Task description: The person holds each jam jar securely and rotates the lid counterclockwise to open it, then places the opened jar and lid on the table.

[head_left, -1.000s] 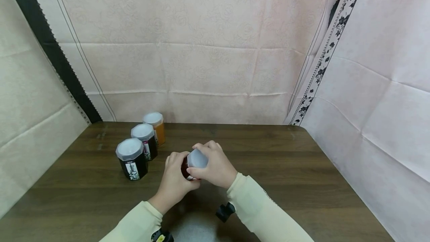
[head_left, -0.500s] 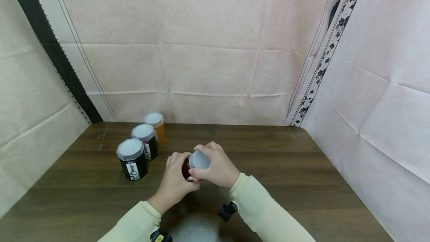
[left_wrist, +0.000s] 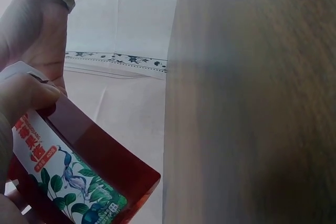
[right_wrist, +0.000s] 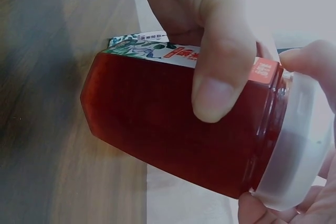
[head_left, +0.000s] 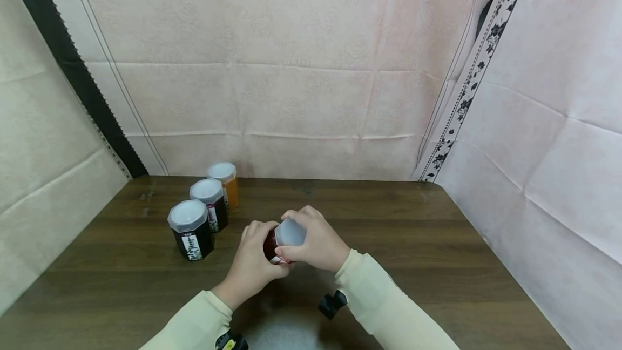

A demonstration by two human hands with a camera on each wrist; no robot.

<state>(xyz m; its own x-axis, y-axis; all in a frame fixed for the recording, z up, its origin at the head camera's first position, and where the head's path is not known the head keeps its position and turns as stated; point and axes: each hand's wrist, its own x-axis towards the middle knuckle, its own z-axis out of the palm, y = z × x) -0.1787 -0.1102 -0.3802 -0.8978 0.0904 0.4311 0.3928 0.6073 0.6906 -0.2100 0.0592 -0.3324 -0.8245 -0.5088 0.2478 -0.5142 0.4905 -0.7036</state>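
Note:
A jar of dark red contents (right_wrist: 157, 114) with a frosted white lid (head_left: 292, 233) is held tilted between both hands, over the middle of the table. My left hand (head_left: 254, 257) grips the jar's body, its thumb lying across a side in the right wrist view. Around the lid curl the fingers and thumb of my right hand (head_left: 318, 243). The lid sits on the jar's mouth. In the left wrist view the faceted body carries a printed label (left_wrist: 68, 174) with green leaves, a blue bird and red lettering. Part of the jar is hidden behind the fingers.
Left of the hands, three more white-lidded jars stand in a slanting row: a black one (head_left: 190, 243) nearest, a dark one (head_left: 218, 215) behind, and an orange one (head_left: 231, 193) farthest. The brown wooden table (head_left: 413, 263) ends at pale cloth hangings (head_left: 301, 96).
Both hands and the jar have shifted very slightly to the right, the right hand a little more than the left. Both grips stay the same, and the standing jars have not moved.

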